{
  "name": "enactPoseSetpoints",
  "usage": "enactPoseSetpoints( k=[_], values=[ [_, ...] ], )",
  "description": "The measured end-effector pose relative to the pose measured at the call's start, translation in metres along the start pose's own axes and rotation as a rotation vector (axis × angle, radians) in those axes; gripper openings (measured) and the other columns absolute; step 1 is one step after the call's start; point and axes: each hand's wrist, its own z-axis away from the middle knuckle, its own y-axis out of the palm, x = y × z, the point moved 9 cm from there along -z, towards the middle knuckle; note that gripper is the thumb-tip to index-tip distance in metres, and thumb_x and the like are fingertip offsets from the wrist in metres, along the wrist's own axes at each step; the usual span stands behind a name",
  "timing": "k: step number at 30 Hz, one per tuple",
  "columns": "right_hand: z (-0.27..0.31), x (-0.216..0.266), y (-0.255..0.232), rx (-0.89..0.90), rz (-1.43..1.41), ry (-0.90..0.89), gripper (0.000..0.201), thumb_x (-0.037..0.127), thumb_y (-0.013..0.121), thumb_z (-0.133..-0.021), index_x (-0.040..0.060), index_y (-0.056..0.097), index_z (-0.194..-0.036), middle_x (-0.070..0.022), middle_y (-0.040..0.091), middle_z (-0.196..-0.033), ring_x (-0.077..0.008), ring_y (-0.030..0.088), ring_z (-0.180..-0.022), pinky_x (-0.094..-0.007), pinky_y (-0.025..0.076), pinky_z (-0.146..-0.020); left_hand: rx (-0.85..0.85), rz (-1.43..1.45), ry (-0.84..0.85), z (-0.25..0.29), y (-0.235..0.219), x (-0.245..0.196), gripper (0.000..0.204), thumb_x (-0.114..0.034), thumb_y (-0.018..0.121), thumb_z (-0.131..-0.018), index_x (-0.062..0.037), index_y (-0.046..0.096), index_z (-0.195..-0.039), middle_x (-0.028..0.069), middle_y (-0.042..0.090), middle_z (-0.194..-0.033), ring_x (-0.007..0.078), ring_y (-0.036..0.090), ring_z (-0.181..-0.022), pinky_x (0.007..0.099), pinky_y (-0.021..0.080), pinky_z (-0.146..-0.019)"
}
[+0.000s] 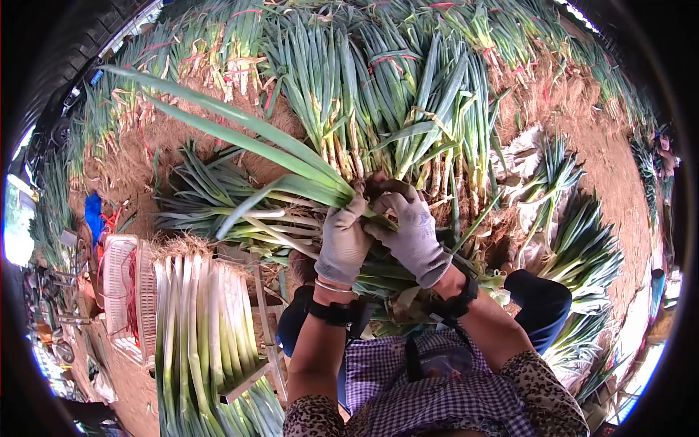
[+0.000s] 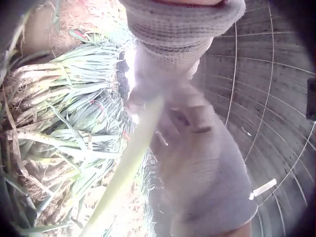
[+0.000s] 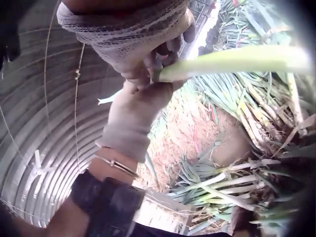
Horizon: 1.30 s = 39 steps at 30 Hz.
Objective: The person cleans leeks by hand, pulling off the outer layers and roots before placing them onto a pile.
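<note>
Both hands wear pale work gloves and meet around one large green onion (image 1: 291,156). Its long leaves fan out to the upper left in the head view. My left hand (image 1: 342,244) grips it where the leaves join the stalk. Close beside it, my right hand (image 1: 413,237) pinches at the same plant with bent fingers. Both wrist views show the pale stalk (image 2: 129,165) running out from between the gloves. Its far end leaves the frame in the right wrist view. Under the hands lie more loose green onions (image 1: 273,222), roots and trimmed leaves.
At the lower left, cleaned green onions (image 1: 193,313) lie side by side on a metal-framed stand, by a white plastic basket (image 1: 120,284). Tied bundles (image 1: 393,80) stand in rows ahead. More onions (image 1: 582,247) lie at the right on sheeting. A ribbed roof (image 2: 266,64) arches above.
</note>
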Motion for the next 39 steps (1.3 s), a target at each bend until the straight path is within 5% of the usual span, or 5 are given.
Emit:
enactPoseSetpoints(
  k=[10,11,18,26,39],
  values=[
    [0.035,-0.066,-0.004,-0.014,-0.004,0.192,0.018,0.009,0.076,-0.075,-0.0006,0.063,-0.084,-0.0104,0.068,-0.099,-0.0222,0.068,-0.079,-0.0328,0.055,-0.067,0.086,0.072,0.036,-0.006,-0.021,-0.001,0.028,-0.006,0.049,-0.093,0.0063,0.053,-0.118,0.0178,0.057,-0.123,0.0293,0.053,-0.118,0.0444,0.041,-0.103],
    [0.041,-0.094,-0.013,-0.051,-0.025,0.253,0.018,0.009,0.075,-0.074,0.0006,0.065,-0.087,-0.0107,0.069,-0.096,-0.0234,0.067,-0.080,-0.0324,0.055,-0.071,-0.020,0.063,-0.008,-0.005,-0.030,-0.002,0.014,-0.012,0.052,-0.093,-0.0069,0.064,-0.097,0.0179,0.062,-0.119,0.0363,0.052,-0.121,0.0586,0.036,-0.105],
    [0.139,-0.289,-0.087,-0.018,0.460,0.746,0.017,0.021,0.075,-0.075,0.0083,0.069,-0.085,-0.0112,0.068,-0.075,-0.0307,0.067,-0.072,-0.0381,0.052,-0.066,0.111,0.147,0.058,-0.005,-0.030,-0.023,0.015,-0.013,0.051,-0.094,-0.0111,0.066,-0.096,0.0153,0.062,-0.121,0.0342,0.053,-0.121,0.0603,0.035,-0.105],
    [0.020,-0.020,0.000,-0.027,0.163,-0.033,0.051,0.022,0.081,-0.065,0.0067,0.057,-0.107,-0.0098,0.056,-0.116,-0.0318,0.054,-0.106,-0.0447,0.044,-0.091,-0.179,-0.010,-0.005,-0.004,-0.034,0.002,0.027,-0.003,0.053,-0.089,0.0069,0.059,-0.112,0.0141,0.062,-0.110,0.0264,0.059,-0.107,0.0406,0.044,-0.099],
    [0.025,-0.040,0.013,-0.014,-0.033,0.061,0.043,0.012,0.081,-0.060,0.0099,0.056,-0.096,-0.0088,0.054,-0.119,-0.0343,0.053,-0.105,-0.0450,0.044,-0.088,-0.269,-0.277,-0.168,0.014,-0.027,0.007,0.016,0.002,0.060,-0.089,0.0023,0.057,-0.104,0.0104,0.063,-0.096,0.0227,0.064,-0.090,0.0376,0.052,-0.085]
  ],
)
